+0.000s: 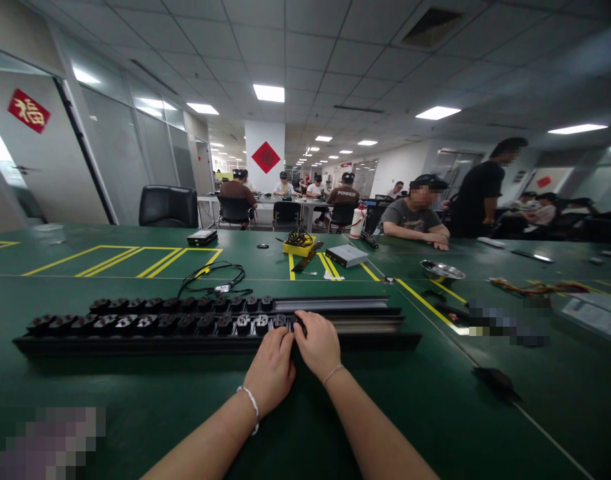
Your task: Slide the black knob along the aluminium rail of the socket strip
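Long black channel rails (185, 347) lie side by side on the green table, with rows of black socket modules (166, 325) set along their left part. The right part of the channels shows bare metal. My right hand (318, 340) is closed around a dark socket module at the end of the front row. Right beside it, my left hand (269, 367) has its fingers curled over the rail's front edge, close to the last modules. What lies under the left fingertips is hidden.
Behind the rails are a coiled black cable (212, 270), a yellow box with cables (299, 245) and a grey drive (346, 255). A metal bowl (442, 270) and a power supply (592, 317) stand to the right. A seated person (416, 213) leans on the table's far side.
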{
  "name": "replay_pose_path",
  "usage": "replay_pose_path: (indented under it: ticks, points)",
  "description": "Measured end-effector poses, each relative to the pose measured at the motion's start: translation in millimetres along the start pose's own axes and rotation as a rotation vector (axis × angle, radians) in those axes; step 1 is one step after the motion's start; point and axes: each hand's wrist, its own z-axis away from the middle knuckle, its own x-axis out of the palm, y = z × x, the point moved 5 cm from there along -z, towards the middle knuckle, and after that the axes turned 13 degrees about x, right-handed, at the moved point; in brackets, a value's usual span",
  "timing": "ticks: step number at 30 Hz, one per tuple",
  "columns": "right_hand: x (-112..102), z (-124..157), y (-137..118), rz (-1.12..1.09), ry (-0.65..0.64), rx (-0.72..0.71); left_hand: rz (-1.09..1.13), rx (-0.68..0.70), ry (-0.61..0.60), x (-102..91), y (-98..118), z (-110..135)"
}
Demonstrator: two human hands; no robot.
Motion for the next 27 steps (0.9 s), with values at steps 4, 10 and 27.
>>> replay_pose_path:
  ticks: [4, 10, 27]
  points:
    - [-0.1, 2.3, -0.8, 0.043, 0.015, 0.035, 0.013, -0.002, -0.002, -0.2, 0.3, -0.6]
    - [-0.1, -0.1, 2.6, 0.059, -0.010, 0.099, 0.035, -0.003, -0.019, -2.4, 1.6, -1.9]
    - [1.4, -1.5, 5.4, 0.028, 0.016, 0.107, 0.022, 0.006, -0.042, -5.3, 4.0, -4.2]
